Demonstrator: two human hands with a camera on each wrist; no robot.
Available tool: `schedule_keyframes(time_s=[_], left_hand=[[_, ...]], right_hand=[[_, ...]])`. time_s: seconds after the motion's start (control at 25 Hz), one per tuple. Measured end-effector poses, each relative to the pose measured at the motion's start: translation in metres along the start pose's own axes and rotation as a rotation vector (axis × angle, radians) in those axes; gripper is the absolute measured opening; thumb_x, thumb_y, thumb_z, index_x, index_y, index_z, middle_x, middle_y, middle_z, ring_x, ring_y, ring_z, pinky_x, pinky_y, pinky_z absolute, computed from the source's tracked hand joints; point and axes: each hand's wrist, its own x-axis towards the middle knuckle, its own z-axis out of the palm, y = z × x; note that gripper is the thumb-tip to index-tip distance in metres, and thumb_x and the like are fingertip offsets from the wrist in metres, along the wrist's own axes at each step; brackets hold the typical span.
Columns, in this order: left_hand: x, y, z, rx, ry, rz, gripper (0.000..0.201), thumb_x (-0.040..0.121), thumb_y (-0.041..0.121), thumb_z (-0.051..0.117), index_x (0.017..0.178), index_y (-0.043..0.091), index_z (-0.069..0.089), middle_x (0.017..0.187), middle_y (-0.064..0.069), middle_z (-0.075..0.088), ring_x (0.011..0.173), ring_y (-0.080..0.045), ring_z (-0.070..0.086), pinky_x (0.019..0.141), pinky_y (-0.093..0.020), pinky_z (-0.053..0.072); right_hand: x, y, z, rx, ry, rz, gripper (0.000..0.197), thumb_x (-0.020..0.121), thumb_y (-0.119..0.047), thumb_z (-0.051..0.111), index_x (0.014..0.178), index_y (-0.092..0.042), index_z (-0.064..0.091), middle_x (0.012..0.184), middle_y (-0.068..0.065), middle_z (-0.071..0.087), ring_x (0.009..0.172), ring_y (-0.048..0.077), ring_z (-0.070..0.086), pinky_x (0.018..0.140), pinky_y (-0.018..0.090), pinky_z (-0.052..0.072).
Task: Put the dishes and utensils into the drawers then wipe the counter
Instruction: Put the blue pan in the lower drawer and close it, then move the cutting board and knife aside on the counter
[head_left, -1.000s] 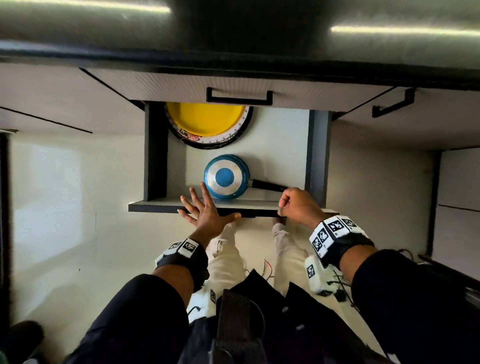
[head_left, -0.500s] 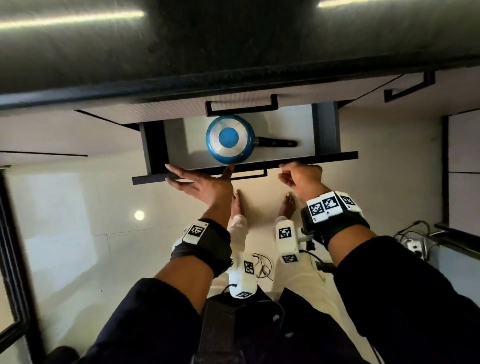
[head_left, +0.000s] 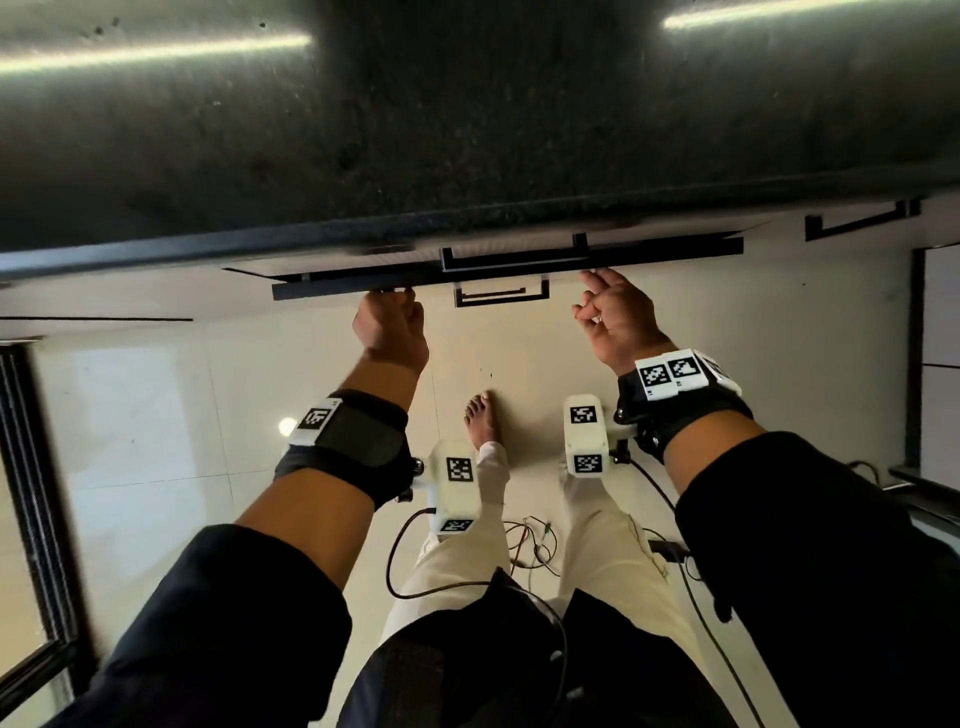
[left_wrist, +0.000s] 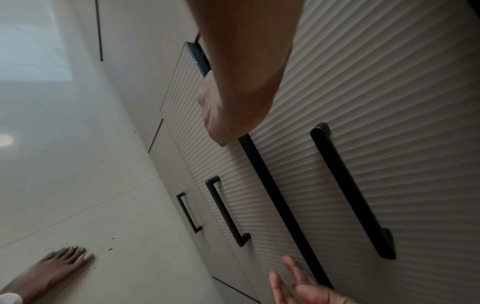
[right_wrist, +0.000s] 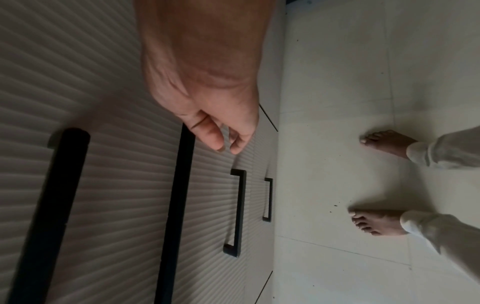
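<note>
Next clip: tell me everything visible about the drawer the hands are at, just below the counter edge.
The pale drawer with a ribbed front sits under the dark stone counter, nearly shut; its black top edge still juts slightly, and nothing inside shows. A black bar handle runs across the front. The left hand rests curled fingers on that edge; the right hand, fingers loose, is at the edge, contact unclear. More ribbed fronts with black handles lie below.

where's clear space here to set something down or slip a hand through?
Free: the dark countertop above the drawer front, bare wherever in view. Also the floor left of the left hand. Crowded: the drawer edge, with the right hand beside its handles.
</note>
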Motion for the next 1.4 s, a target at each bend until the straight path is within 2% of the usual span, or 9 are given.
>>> schedule_keyframes(time_s=[0.16,0.32,0.48,0.6,0.72,0.96,1.12,1.24,1.4], left_hand=[[0.009,0.004,0.012,0.126,-0.056,0.033,0.023,0.096,-0.007,0.039,0.085,0.007,0.054,0.090,-0.011,0.062,0.086,-0.015,0.062,0.086,-0.029,0.054],[0.021,0.015,0.010,0.398,-0.089,0.090,0.018,0.096,-0.002,0.044,0.102,0.009,0.057,0.116,-0.015,0.060,0.103,-0.016,0.059,0.088,-0.032,0.055],[0.008,0.020,0.009,1.046,-0.286,0.235,0.036,0.095,0.016,0.060,0.130,0.007,0.059,0.117,-0.010,0.064,0.113,-0.022,0.058,0.096,-0.030,0.045],[-0.038,0.020,0.018,1.499,-0.505,0.426,0.021,0.092,0.030,0.065,0.108,0.018,0.069,0.115,-0.001,0.067,0.112,-0.018,0.061,0.089,-0.022,0.043],[-0.102,0.025,0.018,1.769,-0.597,0.650,0.019,0.093,0.043,0.059,0.107,0.030,0.064,0.114,0.008,0.064,0.105,-0.013,0.060,0.090,-0.031,0.049],[-0.214,0.111,0.014,1.710,-0.579,1.131,0.022,0.096,0.040,0.054,0.117,0.035,0.061,0.113,0.012,0.068,0.099,-0.012,0.065,0.085,-0.036,0.055],[-0.245,0.201,0.028,1.567,-0.467,1.377,0.019,0.094,0.039,0.058,0.111,0.034,0.064,0.104,0.015,0.070,0.090,-0.011,0.066,0.078,-0.032,0.054],[-0.235,0.256,0.048,1.545,-0.370,1.361,0.022,0.094,0.039,0.059,0.113,0.030,0.064,0.107,0.012,0.068,0.092,-0.012,0.064,0.077,-0.030,0.052],[-0.198,0.290,0.068,1.232,-0.342,1.115,0.040,0.090,0.032,0.068,0.125,0.015,0.059,0.119,-0.002,0.064,0.102,-0.018,0.060,0.080,-0.028,0.049]], right_hand=[[0.004,-0.016,0.004,0.034,-0.018,-0.007,0.066,0.083,0.023,0.040,0.140,-0.010,0.045,0.141,0.005,0.053,0.097,0.006,0.052,0.086,0.026,0.045],[0.002,-0.025,0.007,0.035,-0.063,-0.017,0.058,0.089,0.017,0.045,0.141,-0.008,0.042,0.140,0.010,0.050,0.119,0.018,0.049,0.095,0.032,0.044],[-0.011,-0.035,0.006,-0.532,-0.116,-0.164,0.057,0.085,0.006,0.062,0.138,0.000,0.044,0.140,0.015,0.051,0.124,0.023,0.053,0.082,0.021,0.046],[-0.049,-0.043,0.006,-1.085,-0.150,-0.412,0.047,0.084,-0.012,0.069,0.129,-0.008,0.056,0.133,0.009,0.058,0.123,0.021,0.055,0.091,0.021,0.042],[-0.101,-0.050,0.003,-1.166,-0.224,-0.625,0.034,0.086,-0.020,0.069,0.119,-0.018,0.061,0.124,0.002,0.063,0.114,0.018,0.059,0.097,0.028,0.046],[-0.201,-0.126,0.022,-1.020,-0.307,-1.020,0.015,0.088,-0.022,0.068,0.104,-0.024,0.067,0.091,-0.012,0.068,0.085,0.002,0.064,0.079,0.024,0.055],[-0.235,-0.195,0.074,-0.772,-0.254,-1.242,0.006,0.085,-0.016,0.072,0.090,-0.018,0.071,0.078,-0.007,0.070,0.071,0.006,0.067,0.068,0.022,0.056],[-0.243,-0.227,0.112,-0.676,-0.235,-1.251,0.004,0.085,-0.013,0.071,0.085,-0.017,0.070,0.074,-0.005,0.069,0.067,0.008,0.067,0.063,0.025,0.057],[-0.235,-0.259,0.140,-0.780,-0.220,-1.242,0.003,0.085,-0.015,0.071,0.086,-0.018,0.070,0.080,-0.008,0.068,0.072,0.003,0.064,0.066,0.018,0.052]])
